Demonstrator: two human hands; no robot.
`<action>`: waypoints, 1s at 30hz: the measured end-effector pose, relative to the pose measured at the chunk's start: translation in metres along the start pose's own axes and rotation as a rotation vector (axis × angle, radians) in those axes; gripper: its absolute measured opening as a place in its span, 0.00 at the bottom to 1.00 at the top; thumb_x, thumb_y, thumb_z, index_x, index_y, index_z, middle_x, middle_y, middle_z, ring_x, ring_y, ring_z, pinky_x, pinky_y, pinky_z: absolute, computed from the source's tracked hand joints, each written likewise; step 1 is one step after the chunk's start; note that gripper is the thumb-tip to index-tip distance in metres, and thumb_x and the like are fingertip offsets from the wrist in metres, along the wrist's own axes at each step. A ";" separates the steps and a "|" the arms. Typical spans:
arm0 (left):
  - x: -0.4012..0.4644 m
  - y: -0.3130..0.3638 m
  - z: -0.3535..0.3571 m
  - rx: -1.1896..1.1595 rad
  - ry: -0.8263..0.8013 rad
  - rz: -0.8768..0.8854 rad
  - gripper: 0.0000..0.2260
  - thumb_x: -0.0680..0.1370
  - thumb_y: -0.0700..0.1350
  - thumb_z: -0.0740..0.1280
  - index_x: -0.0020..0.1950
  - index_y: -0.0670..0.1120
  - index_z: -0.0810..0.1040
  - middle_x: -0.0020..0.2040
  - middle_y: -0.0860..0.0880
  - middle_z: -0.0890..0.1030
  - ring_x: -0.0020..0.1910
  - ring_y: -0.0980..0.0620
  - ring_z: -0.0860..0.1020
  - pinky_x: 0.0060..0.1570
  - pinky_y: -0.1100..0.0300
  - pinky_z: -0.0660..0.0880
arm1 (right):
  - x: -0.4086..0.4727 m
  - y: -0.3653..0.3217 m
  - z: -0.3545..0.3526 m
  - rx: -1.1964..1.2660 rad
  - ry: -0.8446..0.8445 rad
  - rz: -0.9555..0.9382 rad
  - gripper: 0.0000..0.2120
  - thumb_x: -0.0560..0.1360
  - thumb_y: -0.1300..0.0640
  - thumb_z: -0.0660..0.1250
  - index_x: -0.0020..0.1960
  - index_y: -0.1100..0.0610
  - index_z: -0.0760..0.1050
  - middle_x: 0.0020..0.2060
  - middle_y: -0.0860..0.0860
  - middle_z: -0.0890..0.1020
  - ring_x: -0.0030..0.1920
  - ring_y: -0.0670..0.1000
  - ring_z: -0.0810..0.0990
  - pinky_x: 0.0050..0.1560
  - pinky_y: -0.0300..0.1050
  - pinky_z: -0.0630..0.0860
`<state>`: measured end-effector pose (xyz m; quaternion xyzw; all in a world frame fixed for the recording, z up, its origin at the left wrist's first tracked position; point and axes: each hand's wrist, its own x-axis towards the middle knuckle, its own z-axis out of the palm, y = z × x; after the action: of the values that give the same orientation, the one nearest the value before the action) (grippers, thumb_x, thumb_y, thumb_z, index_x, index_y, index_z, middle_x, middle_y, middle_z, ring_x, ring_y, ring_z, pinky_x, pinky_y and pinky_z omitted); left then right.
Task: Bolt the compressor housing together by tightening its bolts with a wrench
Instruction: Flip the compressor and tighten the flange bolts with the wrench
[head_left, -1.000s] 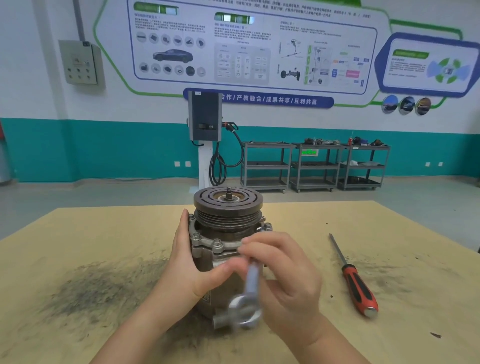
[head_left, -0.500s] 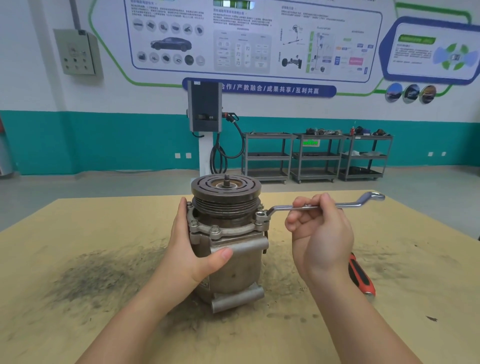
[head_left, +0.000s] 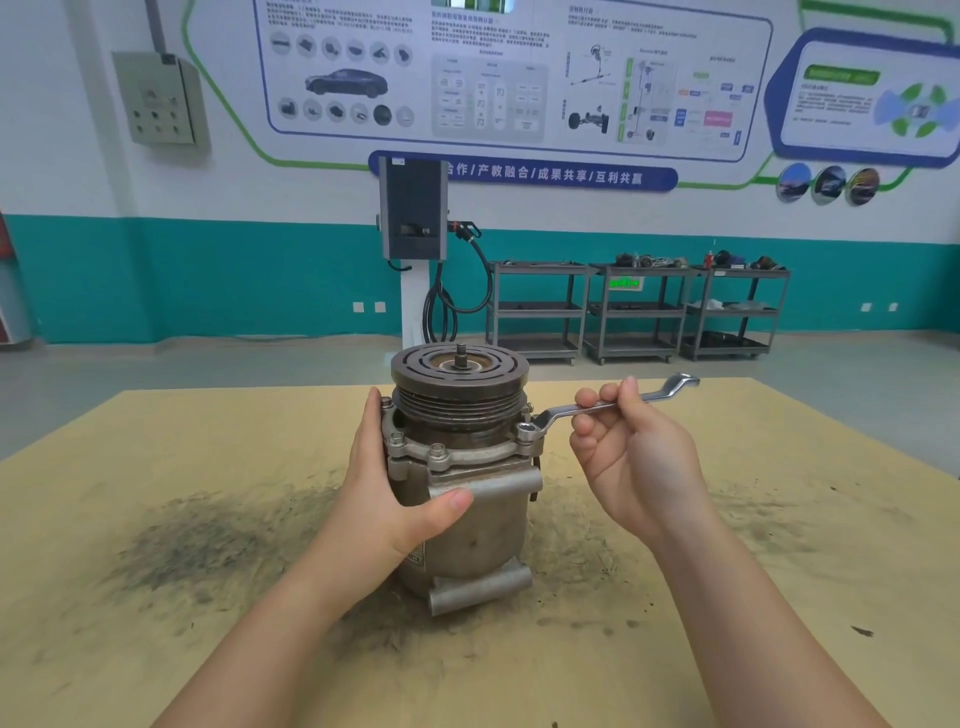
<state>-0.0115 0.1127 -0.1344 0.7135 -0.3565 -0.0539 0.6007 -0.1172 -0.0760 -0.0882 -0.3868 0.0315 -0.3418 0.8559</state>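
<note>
Compressor housing stands upright at the centre of the frame on the tan workbench, pulley end up, so that the flange bolts ring its upper body where a tool can reach them from the side. Only the head view is given. The left hand wraps the housing's left flank, fingers curled behind and thumb laid across the front, which looks meant to brace the body against twisting when torque is applied. The right hand, right of centre, pinches the shank of the offset ring wrench between thumb and fingertips, its other fingers curled under; the light pinch suggests the bolt still turns easily. The wrench's ring end sits over the bolt on the flange's right edge, its handle pointing away toward the upper right, leaving room to swing. Two more flange bolts face the camera at the front. Dark grime smudges the bench at lower left.
</note>
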 end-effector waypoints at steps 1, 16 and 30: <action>0.000 0.000 0.000 -0.003 0.002 0.000 0.60 0.56 0.68 0.75 0.78 0.67 0.40 0.79 0.61 0.58 0.75 0.59 0.63 0.71 0.57 0.64 | 0.000 -0.001 0.000 -0.013 -0.004 -0.008 0.16 0.84 0.54 0.51 0.41 0.59 0.68 0.30 0.52 0.79 0.25 0.48 0.75 0.26 0.37 0.73; 0.004 -0.007 0.000 -0.025 0.026 0.021 0.56 0.51 0.76 0.75 0.66 0.78 0.39 0.78 0.63 0.60 0.73 0.64 0.65 0.66 0.67 0.65 | -0.041 0.054 0.011 -0.839 -0.233 -1.300 0.13 0.82 0.51 0.60 0.44 0.56 0.75 0.39 0.52 0.78 0.40 0.50 0.79 0.45 0.35 0.75; -0.001 -0.001 -0.002 0.030 -0.024 0.035 0.60 0.53 0.63 0.79 0.72 0.73 0.40 0.79 0.62 0.58 0.76 0.59 0.62 0.75 0.51 0.62 | -0.024 0.012 0.015 -0.096 0.140 -0.457 0.18 0.84 0.57 0.51 0.40 0.60 0.71 0.30 0.53 0.78 0.25 0.50 0.73 0.27 0.39 0.70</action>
<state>-0.0107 0.1146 -0.1352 0.7153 -0.3770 -0.0468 0.5866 -0.1241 -0.0464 -0.0914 -0.3994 0.0187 -0.5506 0.7328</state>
